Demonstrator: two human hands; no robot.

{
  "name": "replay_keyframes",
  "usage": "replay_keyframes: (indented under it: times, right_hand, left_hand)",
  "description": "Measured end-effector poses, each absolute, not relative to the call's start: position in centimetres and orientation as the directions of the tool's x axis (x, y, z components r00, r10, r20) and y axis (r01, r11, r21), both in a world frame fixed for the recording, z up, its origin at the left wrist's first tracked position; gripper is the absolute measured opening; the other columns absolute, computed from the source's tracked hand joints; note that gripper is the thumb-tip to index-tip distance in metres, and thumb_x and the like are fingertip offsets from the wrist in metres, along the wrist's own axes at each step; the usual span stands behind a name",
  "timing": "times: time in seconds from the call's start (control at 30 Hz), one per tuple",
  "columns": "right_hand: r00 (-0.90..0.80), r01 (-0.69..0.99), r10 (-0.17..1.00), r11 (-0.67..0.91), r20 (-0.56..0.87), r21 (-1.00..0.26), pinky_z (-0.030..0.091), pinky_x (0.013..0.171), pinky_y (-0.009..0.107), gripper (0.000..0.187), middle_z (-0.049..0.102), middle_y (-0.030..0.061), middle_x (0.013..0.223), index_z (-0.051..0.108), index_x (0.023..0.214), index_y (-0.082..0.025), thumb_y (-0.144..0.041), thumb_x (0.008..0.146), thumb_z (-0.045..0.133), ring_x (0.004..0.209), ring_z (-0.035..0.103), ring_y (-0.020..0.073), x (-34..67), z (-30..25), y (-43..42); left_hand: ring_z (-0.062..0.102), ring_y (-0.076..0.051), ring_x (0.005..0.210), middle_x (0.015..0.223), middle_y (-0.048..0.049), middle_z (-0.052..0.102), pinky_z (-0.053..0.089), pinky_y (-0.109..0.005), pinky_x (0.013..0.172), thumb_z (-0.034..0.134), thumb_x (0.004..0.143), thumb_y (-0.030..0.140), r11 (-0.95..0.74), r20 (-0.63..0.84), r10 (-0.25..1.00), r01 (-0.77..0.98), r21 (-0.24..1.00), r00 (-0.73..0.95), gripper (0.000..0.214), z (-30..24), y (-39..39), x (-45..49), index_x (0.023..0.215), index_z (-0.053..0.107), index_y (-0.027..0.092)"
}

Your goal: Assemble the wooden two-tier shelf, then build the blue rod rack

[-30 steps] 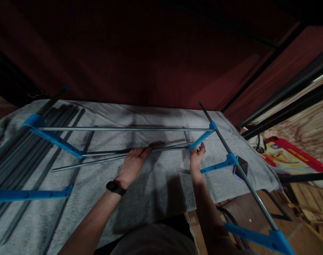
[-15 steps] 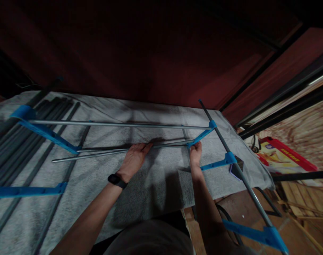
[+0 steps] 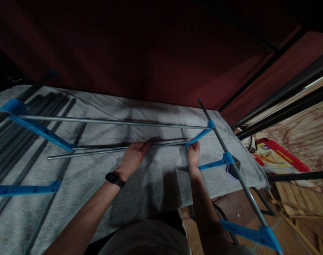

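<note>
My left hand [image 3: 134, 154], with a dark band on the wrist, is closed over a thin grey metal tube [image 3: 87, 153]. The tube's left end is free and sticks out past a blue plastic bracket [image 3: 48, 134]. Close behind it runs another thin tube, which meets that bracket's lower end. My right hand [image 3: 193, 154] has its fingers wrapped round the lower end of a second blue bracket [image 3: 201, 136], where the tubes come together. My fingers partly hide that joint. Above both hands, a crossbar [image 3: 116, 122] links the two brackets.
Several grey tubes [image 3: 26, 136] lie side by side on the left of the cloth-covered table [image 3: 148, 191]. An upright pole [image 3: 242, 182] with more blue brackets slants down on the right. A phone [image 3: 232, 171] lies beside it. A red-edged box [image 3: 282, 156] is further right.
The whole scene has shifted slightly left in view. Both hands keep their holds on the tube and the bracket, with hardly any movement.
</note>
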State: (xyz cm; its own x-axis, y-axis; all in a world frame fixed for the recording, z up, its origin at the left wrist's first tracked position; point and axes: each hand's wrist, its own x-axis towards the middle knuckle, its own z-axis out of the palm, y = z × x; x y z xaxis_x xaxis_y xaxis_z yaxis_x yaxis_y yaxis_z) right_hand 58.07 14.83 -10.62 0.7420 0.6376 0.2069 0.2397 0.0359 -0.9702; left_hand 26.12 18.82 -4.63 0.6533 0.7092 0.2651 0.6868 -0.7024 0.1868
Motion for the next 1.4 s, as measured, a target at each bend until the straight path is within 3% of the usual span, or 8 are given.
replay_keyframes:
  times: [0.33,0.6,0.8,1.13,1.4]
  right_hand:
    - [0.752,0.236,0.63,0.018,0.195,-0.972,0.045,0.098,0.038,0.039,0.065,0.0058,0.102,0.055,0.106,-0.02,-0.022,0.068,0.049,0.097,0.059,0.0186,57.8,-10.1,14.7]
    - [0.742,0.29,0.635,-0.013,0.216,-0.957,0.044,0.097,0.037,0.036,0.064,0.0044,0.099,0.055,0.104,-0.021,-0.024,0.068,0.05,0.095,0.057,0.0184,57.8,-10.0,14.6]
    - [0.728,0.258,0.655,0.014,0.204,-0.966,0.043,0.098,0.037,0.043,0.064,0.0052,0.106,0.054,0.111,-0.021,-0.025,0.068,0.051,0.098,0.058,0.0181,57.8,-10.0,14.6]
    - [0.724,0.288,0.656,-0.005,0.214,-0.958,0.044,0.09,0.034,0.034,0.061,0.0018,0.094,0.052,0.101,-0.022,-0.026,0.067,0.053,0.088,0.055,0.0166,58.0,-9.7,14.4]
    - [0.738,0.275,0.642,-0.006,0.206,-0.962,0.042,0.087,0.033,0.032,0.058,0.0,0.087,0.049,0.096,-0.022,-0.028,0.065,0.053,0.086,0.053,0.0168,57.9,-9.5,14.5]
  left_hand:
    - [0.064,-0.026,0.101,0.11,-0.0145,0.069,0.049,-0.041,0.092,0.045,0.092,0.004,-0.707,0.291,0.705,0.674,0.214,0.647,0.047,-4.0,19.2,26.3,0.134,0.062,0.014]
    - [0.064,-0.024,0.095,0.101,-0.0115,0.07,0.048,-0.038,0.087,0.046,0.098,0.015,-0.717,0.314,0.691,0.673,0.181,0.651,0.037,-3.6,20.0,26.6,0.13,0.064,0.016]
    - [0.063,-0.024,0.104,0.111,-0.0129,0.069,0.046,-0.039,0.093,0.046,0.096,0.009,-0.721,0.276,0.69,0.672,0.17,0.669,0.039,-3.3,20.2,26.7,0.131,0.062,0.016]
    - [0.063,-0.025,0.106,0.116,-0.014,0.067,0.045,-0.039,0.094,0.045,0.095,0.004,-0.734,0.162,0.673,0.679,0.021,0.722,0.046,-2.9,19.7,26.7,0.138,0.055,0.015]
    - [0.063,-0.024,0.106,0.117,-0.0145,0.067,0.045,-0.039,0.096,0.045,0.094,0.005,-0.741,0.159,0.667,0.67,0.04,0.728,0.045,-3.2,19.9,26.7,0.137,0.055,0.015]
